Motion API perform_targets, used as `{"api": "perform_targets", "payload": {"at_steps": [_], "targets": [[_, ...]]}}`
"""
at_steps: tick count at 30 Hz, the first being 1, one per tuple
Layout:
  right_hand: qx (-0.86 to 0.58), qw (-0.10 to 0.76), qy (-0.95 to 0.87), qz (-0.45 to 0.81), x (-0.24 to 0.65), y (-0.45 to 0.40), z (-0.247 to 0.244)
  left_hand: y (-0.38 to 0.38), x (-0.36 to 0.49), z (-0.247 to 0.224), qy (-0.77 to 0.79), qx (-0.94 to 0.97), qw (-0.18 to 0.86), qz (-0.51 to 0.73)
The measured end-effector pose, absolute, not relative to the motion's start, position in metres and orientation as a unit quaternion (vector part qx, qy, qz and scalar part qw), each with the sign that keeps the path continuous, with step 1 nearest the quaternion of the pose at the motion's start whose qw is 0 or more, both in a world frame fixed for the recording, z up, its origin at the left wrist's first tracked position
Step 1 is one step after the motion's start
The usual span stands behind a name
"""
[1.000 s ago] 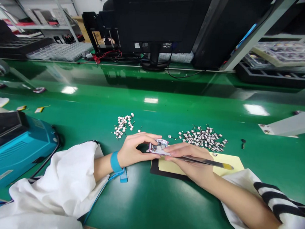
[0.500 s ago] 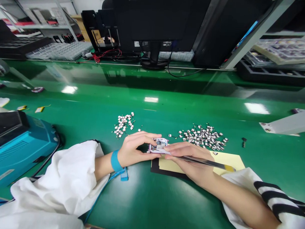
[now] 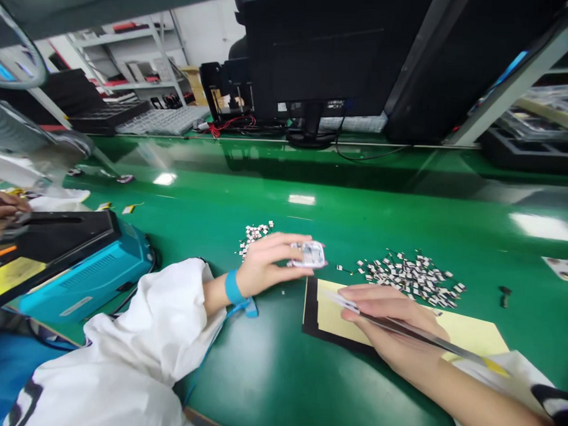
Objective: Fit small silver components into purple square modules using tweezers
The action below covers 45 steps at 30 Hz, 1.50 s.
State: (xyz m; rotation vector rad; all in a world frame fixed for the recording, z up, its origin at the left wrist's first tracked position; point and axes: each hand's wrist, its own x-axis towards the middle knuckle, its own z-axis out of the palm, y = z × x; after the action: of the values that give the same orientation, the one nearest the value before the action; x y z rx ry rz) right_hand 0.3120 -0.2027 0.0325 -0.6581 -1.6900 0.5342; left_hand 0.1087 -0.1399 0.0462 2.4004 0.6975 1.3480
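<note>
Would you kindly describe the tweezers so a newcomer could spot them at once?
On the green bench, find the yellow card. Over it, the right hand holds long metal tweezers, whose yellow tip sets them apart from the tiny parts nearby.

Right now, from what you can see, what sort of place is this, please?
It is probably an electronics assembly workshop: a glossy green workbench, a blue anti-static wrist strap, piles of tiny components, a small circuit board in the left hand, and tweezers in the right hand.
</note>
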Motion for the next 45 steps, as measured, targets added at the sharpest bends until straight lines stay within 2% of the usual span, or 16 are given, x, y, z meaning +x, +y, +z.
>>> {"api": "perform_targets", "payload": {"at_steps": [2,6,11,16,20,25,32,39,45], "targets": [[-0.250,0.555,-0.767,0.203,0.312,-0.204,0.032,-0.117,0.092,0.053,0.298,0.823,0.145,0.461],[-0.160,0.479,-0.847,0.165,0.311,-0.206,0.023,-0.059,0.045,0.045,0.445,0.723,0.213,0.484],[-0.101,0.438,-0.882,0.143,0.314,-0.200,0.010,-0.003,-0.008,0.015,0.492,0.697,0.242,0.462],[-0.119,0.413,-0.888,0.162,0.317,-0.191,0.007,0.017,-0.032,0.008,0.506,0.706,0.291,0.400],[-0.107,0.383,-0.904,0.160,0.318,-0.190,0.007,0.022,-0.036,0.004,0.522,0.711,0.284,0.375],[-0.122,0.376,-0.905,0.159,0.314,-0.192,0.008,0.023,-0.036,0.002,0.552,0.715,0.222,0.366],[-0.174,0.446,-0.866,0.148,0.301,-0.190,0.011,0.000,-0.014,0.016,0.528,0.731,0.128,0.412],[-0.206,0.433,-0.863,0.157,0.301,-0.190,0.014,-0.044,0.028,0.015,0.422,0.821,0.224,0.312],[-0.230,0.377,-0.885,0.148,0.302,-0.190,-0.002,-0.049,0.036,0.016,0.357,0.870,0.228,0.252]]}}
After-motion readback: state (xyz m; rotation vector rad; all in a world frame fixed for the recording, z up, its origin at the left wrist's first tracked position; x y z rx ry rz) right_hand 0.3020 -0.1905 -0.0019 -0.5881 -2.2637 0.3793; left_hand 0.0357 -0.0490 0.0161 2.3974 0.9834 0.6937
